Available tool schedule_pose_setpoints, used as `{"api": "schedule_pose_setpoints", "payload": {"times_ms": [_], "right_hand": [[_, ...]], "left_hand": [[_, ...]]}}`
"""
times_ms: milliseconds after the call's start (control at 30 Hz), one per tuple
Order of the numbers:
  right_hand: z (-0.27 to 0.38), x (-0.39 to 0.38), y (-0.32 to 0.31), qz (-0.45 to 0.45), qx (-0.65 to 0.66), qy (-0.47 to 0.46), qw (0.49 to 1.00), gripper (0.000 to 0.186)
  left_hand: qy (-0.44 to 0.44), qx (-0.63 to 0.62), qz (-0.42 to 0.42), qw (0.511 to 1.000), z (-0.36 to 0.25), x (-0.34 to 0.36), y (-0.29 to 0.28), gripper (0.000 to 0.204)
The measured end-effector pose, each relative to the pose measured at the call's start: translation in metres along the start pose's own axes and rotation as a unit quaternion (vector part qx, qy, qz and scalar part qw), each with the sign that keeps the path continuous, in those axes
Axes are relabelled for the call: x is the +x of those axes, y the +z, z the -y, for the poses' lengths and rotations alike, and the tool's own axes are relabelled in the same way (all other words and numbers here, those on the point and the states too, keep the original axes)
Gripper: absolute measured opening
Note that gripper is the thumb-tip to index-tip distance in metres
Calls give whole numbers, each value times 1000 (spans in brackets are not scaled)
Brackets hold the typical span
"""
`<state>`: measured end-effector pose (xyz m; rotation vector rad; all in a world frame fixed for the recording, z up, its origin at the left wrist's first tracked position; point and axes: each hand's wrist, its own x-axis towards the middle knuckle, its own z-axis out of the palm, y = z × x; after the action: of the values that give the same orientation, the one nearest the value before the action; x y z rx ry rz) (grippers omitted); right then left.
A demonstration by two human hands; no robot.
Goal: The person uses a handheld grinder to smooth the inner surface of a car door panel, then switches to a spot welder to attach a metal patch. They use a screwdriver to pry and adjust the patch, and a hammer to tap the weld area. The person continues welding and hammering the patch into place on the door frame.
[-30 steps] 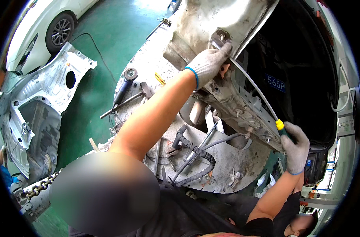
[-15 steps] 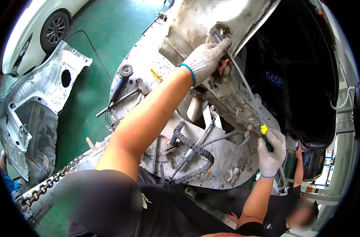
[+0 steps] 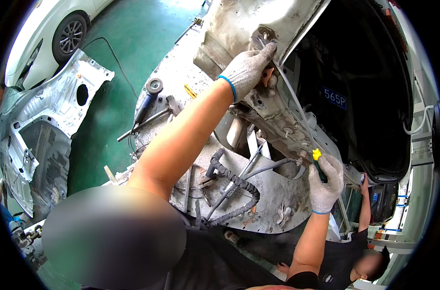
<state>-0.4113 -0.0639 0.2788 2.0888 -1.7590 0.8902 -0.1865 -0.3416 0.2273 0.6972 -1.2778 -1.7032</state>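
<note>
My gloved left hand (image 3: 251,67) is closed at the upper end of a long, thin metal shaft (image 3: 293,96), beside a recessed bracket (image 3: 263,34) on the worn white body panel (image 3: 224,21); exactly what its fingertips pinch is partly hidden. Lower right, my gloved right hand (image 3: 326,186) grips the yellow and dark green handle (image 3: 317,155) of that shaft, which crosses the rough metal beam (image 3: 287,130) diagonally. An orange piece (image 3: 267,76) sits just below my left fingers.
A round metal bench (image 3: 282,193) holds an angle grinder (image 3: 146,99), a hammer (image 3: 173,105), bars and a wrapped hose (image 3: 244,186). Cut body panel (image 3: 46,121) and white car (image 3: 41,24) stand left. Dark opening (image 3: 355,87) is right. A co-worker (image 3: 350,261) reaches up at lower right.
My right hand and the yellow handle have moved left, and the shaft looks less bowed. My left hand has shifted slightly up-left. The co-worker's raised arm has come into sight.
</note>
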Motion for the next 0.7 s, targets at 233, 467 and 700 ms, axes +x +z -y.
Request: {"api": "schedule_pose_setpoints", "payload": {"times_ms": [233,467,700], "right_hand": [[-1,10,-4,14,25,12,1000,41],[8,18,4,5,36,20,999,40],[0,4,-3,3,20,33,999,43]], "left_hand": [[-26,-118,-35,992,10,4,5,57],[-14,-89,-40,995,-3,-4,3,59],[-19,12,-3,1000,-4,-1,5,61]]}}
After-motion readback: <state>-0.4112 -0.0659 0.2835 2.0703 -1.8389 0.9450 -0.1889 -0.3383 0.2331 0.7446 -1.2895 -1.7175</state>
